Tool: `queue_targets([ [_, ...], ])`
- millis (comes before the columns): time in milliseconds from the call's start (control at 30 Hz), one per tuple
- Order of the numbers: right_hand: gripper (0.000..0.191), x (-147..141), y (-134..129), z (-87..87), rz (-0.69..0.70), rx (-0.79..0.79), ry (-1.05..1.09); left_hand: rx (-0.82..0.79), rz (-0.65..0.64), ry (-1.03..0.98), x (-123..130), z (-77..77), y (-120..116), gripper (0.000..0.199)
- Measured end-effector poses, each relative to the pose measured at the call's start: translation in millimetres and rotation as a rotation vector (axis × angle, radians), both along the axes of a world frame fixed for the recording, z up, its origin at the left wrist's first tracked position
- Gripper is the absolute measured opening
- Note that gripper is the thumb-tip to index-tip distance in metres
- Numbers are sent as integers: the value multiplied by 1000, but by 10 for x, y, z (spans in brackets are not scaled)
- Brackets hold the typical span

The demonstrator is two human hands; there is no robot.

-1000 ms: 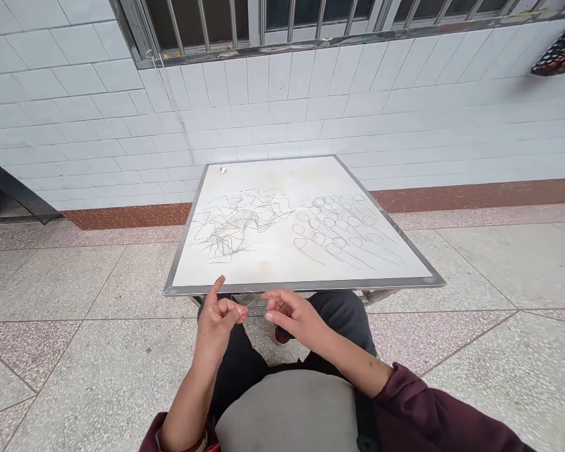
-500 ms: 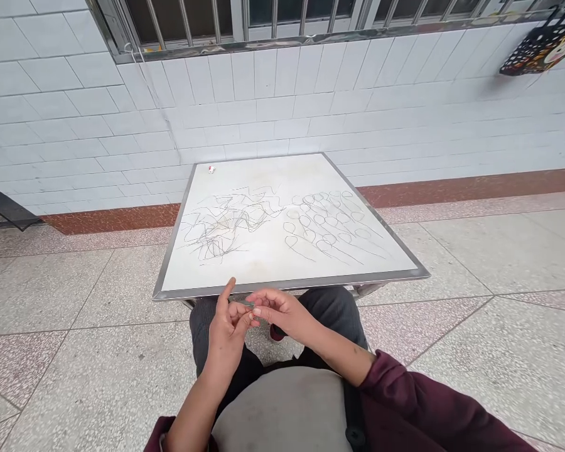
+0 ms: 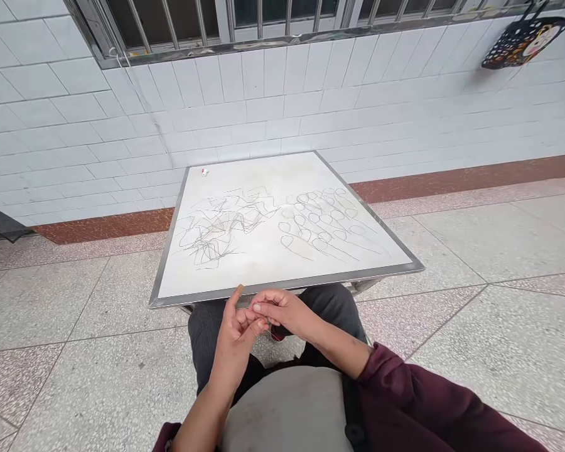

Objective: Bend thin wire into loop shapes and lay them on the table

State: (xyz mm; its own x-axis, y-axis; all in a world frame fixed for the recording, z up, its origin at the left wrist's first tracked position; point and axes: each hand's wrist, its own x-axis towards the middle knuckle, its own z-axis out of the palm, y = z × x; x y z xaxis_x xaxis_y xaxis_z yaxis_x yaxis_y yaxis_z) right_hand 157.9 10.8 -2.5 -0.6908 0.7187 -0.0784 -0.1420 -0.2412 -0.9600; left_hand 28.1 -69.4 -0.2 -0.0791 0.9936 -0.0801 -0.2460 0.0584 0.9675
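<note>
In the head view, my left hand (image 3: 238,336) and my right hand (image 3: 285,312) meet over my lap, just in front of the table's near edge. My left forefinger points up while its thumb pinches against the other fingers. My right thumb and forefinger are pressed together beside them. A thin wire (image 3: 274,334) shows just below the fingertips; most of it is hidden. On the table lie a tangle of bent thin wires (image 3: 216,232) at the left and several wires with a round loop and a straight tail (image 3: 317,220) at the right.
The white table (image 3: 249,276) has a grey metal rim and stands by a tiled wall (image 3: 273,119). A small red-and-white object (image 3: 204,171) lies at its far left corner. A patterned bag (image 3: 522,47) hangs at upper right. Window bars (image 3: 200,22) are above.
My fingertips have shifted slightly to the right and my left thumb sits closer to my right hand. A greyish strip seen between the fingers is now hidden. The view has turned slightly.
</note>
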Motion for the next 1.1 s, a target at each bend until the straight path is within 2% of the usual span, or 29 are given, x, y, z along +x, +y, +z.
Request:
queue_targets([
  [167,29,34,6,-17,-9,27,-22,-12,27,-105,40,12,-31,69],
  [400,25,63,-8,40,-8,121,-59,-50,105,-46,60,-25,-50,63],
  [533,23,77,11,27,51,98,-69,-19,158,1,47,-20,-53,63],
  [900,22,93,-12,56,110,59,-49,9,162,-3,50,-15,-62,65],
  [1100,26,100,29,-8,45,68,-73,-83,94,-192,61,-44,-56,66],
])
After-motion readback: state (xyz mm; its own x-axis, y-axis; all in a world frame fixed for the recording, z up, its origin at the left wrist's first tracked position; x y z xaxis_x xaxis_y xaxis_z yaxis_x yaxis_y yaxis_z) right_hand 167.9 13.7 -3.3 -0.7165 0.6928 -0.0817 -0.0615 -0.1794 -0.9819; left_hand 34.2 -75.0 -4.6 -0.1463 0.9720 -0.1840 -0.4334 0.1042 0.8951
